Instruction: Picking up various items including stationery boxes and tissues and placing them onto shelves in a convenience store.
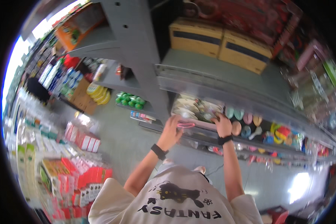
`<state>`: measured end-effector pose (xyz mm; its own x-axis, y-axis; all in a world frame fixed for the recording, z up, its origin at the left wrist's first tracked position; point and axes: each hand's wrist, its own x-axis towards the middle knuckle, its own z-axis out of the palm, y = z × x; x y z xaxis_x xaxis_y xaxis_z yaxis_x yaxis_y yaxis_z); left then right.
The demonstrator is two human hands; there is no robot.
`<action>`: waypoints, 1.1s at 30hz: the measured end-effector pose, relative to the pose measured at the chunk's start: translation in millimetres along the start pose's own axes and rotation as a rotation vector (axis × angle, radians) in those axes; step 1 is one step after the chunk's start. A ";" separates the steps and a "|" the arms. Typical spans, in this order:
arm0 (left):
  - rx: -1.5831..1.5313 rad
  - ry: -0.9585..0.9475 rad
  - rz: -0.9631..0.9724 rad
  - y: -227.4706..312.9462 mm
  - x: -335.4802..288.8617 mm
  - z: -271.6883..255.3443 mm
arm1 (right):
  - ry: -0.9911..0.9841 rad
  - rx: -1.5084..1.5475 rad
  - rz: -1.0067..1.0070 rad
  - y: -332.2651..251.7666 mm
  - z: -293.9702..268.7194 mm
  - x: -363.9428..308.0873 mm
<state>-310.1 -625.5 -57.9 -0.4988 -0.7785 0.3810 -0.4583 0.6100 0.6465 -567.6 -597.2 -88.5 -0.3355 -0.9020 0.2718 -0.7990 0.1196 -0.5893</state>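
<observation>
From left to right there are one stack of flat, round yellow containers [98,93], one bare left hand [170,130], one thin pink loop [186,125] beside its fingers, one pale pink, rectangular open tray [203,125] of small packets [188,106], two brown cardboard boxes with dark bands [196,39] on the shelf above, and one bare right hand [223,126]; each wrist wears one black band [159,152]. Crowded goods fill the left side, then comes a smooth grey floor [127,130], then a grey metal upright [132,44] and shelving, where the tray sits low, between the hands. The left fingers bend at its near left corner (whether they grip the loop, I cannot tell); the right fingers curl over its right end, their hold equally unclear. Blur keeps the packets from being counted, and the dark round rim cuts off the outermost goods.
</observation>
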 end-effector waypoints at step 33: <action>0.187 -0.093 -0.058 30.4 -75.2 89.8 | 0.036 0.056 -0.195 53.8 -42.9 -89.2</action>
<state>-352.6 -535.1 -126.3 -0.5290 -0.8017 0.2783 -0.6128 0.5877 0.5283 -602.1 -492.5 -111.9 -0.1959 -0.8902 0.4113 -0.8218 -0.0799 -0.5642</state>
